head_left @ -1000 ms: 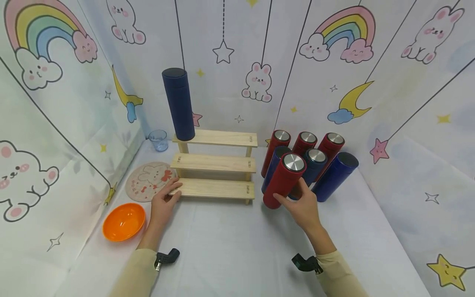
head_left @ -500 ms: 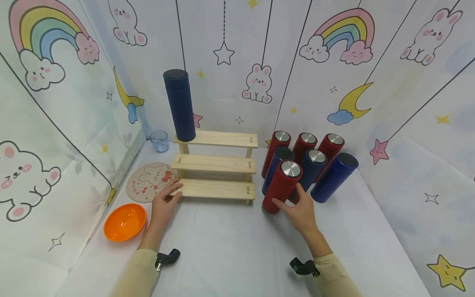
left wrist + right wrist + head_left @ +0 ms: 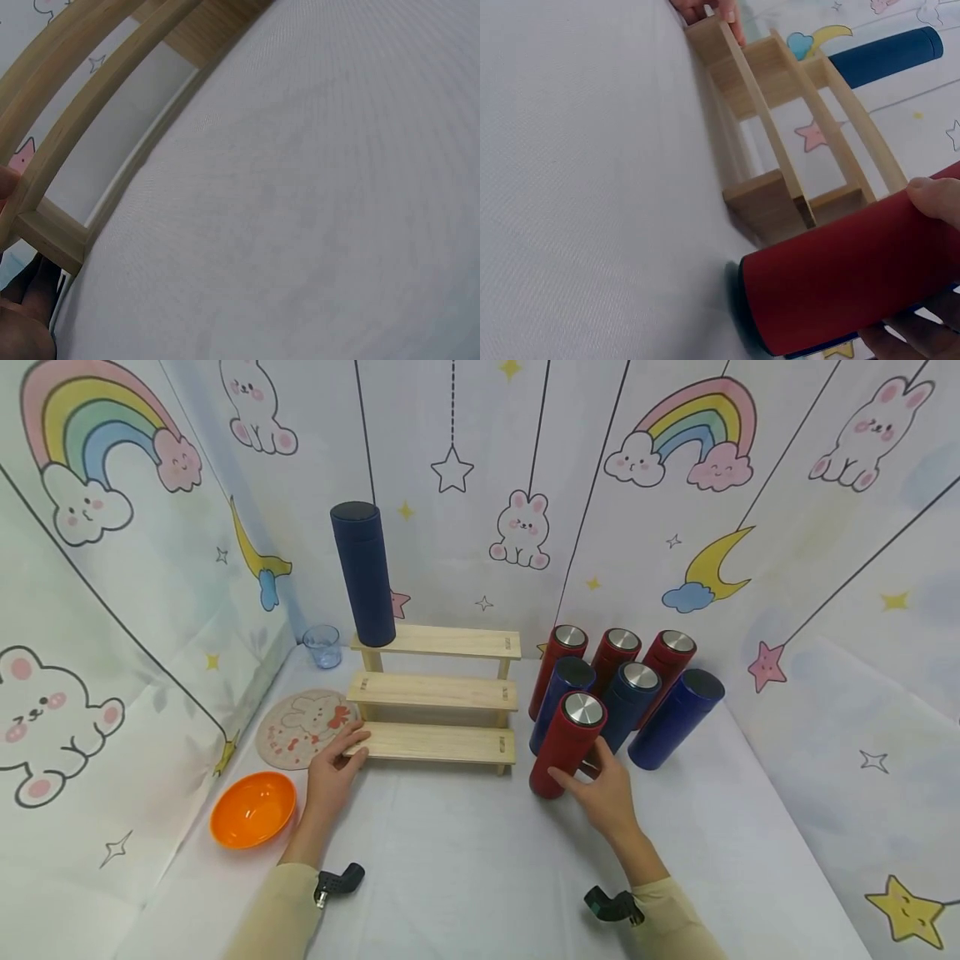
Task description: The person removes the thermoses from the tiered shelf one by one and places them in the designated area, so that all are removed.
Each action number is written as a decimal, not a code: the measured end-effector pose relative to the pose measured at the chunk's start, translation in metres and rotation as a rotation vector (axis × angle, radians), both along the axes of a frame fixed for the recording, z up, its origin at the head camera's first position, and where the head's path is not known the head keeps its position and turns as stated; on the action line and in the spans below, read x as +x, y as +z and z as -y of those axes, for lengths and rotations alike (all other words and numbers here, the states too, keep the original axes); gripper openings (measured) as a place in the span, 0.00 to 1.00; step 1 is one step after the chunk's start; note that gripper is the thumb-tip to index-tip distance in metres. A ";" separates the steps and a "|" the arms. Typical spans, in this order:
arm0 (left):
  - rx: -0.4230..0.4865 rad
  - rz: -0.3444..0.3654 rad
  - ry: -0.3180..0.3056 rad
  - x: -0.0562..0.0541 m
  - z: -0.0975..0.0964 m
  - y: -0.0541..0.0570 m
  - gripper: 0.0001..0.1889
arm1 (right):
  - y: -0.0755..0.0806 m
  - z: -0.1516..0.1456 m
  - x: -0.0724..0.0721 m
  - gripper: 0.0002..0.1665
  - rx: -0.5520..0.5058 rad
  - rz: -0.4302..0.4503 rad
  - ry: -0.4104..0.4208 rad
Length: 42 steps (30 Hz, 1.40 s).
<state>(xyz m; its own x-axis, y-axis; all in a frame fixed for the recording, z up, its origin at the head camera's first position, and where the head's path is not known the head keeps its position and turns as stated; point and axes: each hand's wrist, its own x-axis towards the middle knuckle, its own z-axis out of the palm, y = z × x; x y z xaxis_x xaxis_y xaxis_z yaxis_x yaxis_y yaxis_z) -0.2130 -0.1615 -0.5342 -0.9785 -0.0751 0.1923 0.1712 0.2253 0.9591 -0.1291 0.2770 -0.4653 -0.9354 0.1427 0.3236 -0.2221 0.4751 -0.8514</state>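
Note:
My right hand grips a red thermos bottle with a silver lid, thumb on its near side and fingers behind it. The bottle leans slightly, its dark base close over the white table in the right wrist view. My left hand holds the left end of the lowest step of a three-tier wooden rack; its fingertips also show at that end in the right wrist view. One dark blue thermos bottle stands upright on the rack's top step, at the left.
Behind the gripped bottle cluster several other bottles, among them a red one, a dark blue one and a blue one. At left are an orange bowl, a round rabbit mat and a small glass. Printed cloth walls surround the table.
My right hand has drawn the red thermos bottle a little toward me and left, lowering it and leaving it more clear of the cluster. The left hand has stayed on the rack.

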 end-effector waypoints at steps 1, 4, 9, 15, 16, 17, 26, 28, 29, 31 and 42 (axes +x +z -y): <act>0.000 0.004 0.003 0.000 0.000 0.000 0.15 | -0.001 0.000 -0.001 0.43 0.007 0.002 0.001; 0.000 0.000 0.004 0.000 0.002 0.000 0.16 | -0.003 0.000 -0.001 0.43 0.018 0.010 0.006; -0.002 -0.013 0.002 -0.001 0.003 -0.001 0.15 | -0.005 0.001 0.000 0.42 0.011 0.020 0.008; 0.008 -0.022 -0.004 0.000 0.003 -0.003 0.15 | -0.007 0.000 0.001 0.42 0.026 0.022 0.024; 0.009 -0.026 -0.004 0.001 0.004 -0.003 0.15 | -0.007 0.000 0.000 0.42 0.028 0.028 0.030; 0.007 -0.029 -0.002 0.001 0.004 -0.003 0.15 | -0.007 -0.001 0.000 0.43 0.031 0.036 0.035; 0.018 -0.028 -0.023 0.000 0.004 0.000 0.16 | 0.008 -0.005 0.003 0.44 0.092 0.046 0.017; 0.026 -0.019 -0.025 0.001 0.004 0.000 0.16 | 0.017 -0.005 0.006 0.45 0.113 0.012 -0.008; 0.022 -0.014 -0.024 0.001 0.004 -0.001 0.16 | 0.021 -0.004 0.007 0.45 0.119 -0.007 -0.018; 0.027 -0.010 -0.017 0.001 0.004 -0.001 0.15 | 0.031 -0.004 0.009 0.47 0.119 -0.044 -0.028; 0.037 0.001 -0.016 0.001 0.004 0.002 0.16 | 0.076 -0.008 0.015 0.50 0.098 -0.132 -0.051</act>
<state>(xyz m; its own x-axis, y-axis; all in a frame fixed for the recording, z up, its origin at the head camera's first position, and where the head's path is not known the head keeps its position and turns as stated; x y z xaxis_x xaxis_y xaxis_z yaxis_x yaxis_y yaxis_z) -0.2117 -0.1651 -0.5322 -0.9799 -0.0666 0.1883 0.1732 0.1865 0.9671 -0.1141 0.2852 -0.3897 -0.8761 0.1509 0.4580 -0.3023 0.5681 -0.7654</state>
